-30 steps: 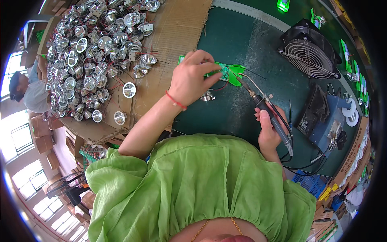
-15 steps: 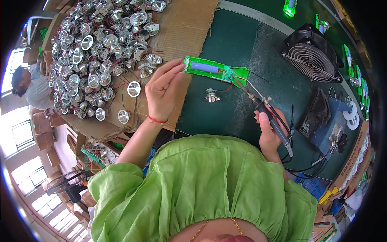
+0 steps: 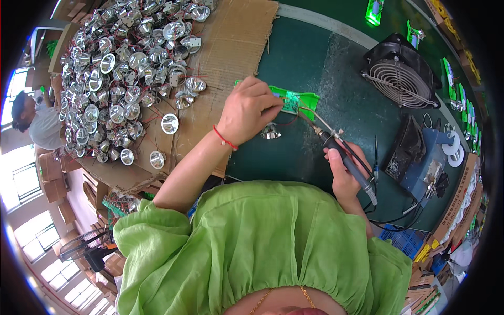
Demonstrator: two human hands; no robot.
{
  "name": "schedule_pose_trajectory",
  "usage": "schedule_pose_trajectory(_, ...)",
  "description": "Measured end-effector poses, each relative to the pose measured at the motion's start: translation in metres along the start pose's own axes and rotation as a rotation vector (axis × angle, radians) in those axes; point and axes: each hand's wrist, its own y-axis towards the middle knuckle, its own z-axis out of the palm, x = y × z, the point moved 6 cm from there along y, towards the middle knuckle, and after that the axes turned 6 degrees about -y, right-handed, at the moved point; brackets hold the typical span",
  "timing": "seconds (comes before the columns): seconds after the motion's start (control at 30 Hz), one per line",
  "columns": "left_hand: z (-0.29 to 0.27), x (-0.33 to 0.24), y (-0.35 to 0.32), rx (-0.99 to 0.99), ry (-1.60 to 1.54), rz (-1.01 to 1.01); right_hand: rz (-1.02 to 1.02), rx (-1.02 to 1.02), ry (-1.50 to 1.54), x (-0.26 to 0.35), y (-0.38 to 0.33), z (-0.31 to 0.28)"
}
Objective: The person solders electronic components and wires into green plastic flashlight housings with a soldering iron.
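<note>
The left hand (image 3: 251,109) was over the green housing (image 3: 311,98), fingertips bunched together; whether they pinched anything could not be determined. The right hand (image 3: 344,170) had its fingers wrapped around the soldering iron (image 3: 348,161), its tip near the circuit board (image 3: 292,101). The housing lay on the dark green tabletop (image 3: 294,160), beside a silver reflector (image 3: 271,132).

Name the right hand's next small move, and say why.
Probably settle the tip of the soldering iron onto the circuit board: the right hand aims it at the board's edge, while the left hand covers part of the green casing.
</note>
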Motion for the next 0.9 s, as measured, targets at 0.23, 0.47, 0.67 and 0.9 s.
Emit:
schedule_pose_trajectory(0.23, 0.003, -0.001, -0.006, -0.046, 0.03, 0.0, -0.001, 0.019, 0.004, 0.003, 0.003, 0.005)
schedule_pose_trajectory(0.47, 0.004, -0.003, -0.009, -0.052, 0.072, 0.016, 0.005, 0.034, -0.036, 0.006, 0.004, 0.009)
schedule_pose_trajectory(0.67, 0.004, -0.005, -0.012, -0.053, 0.083, 0.014, -0.016, 0.049, -0.053, 0.005, 0.002, 0.009)
schedule_pose_trajectory(0.9, 0.004, -0.002, -0.011, -0.051, 0.062, 0.01, 0.026, -0.034, 0.094, 0.008, -0.001, 0.002)
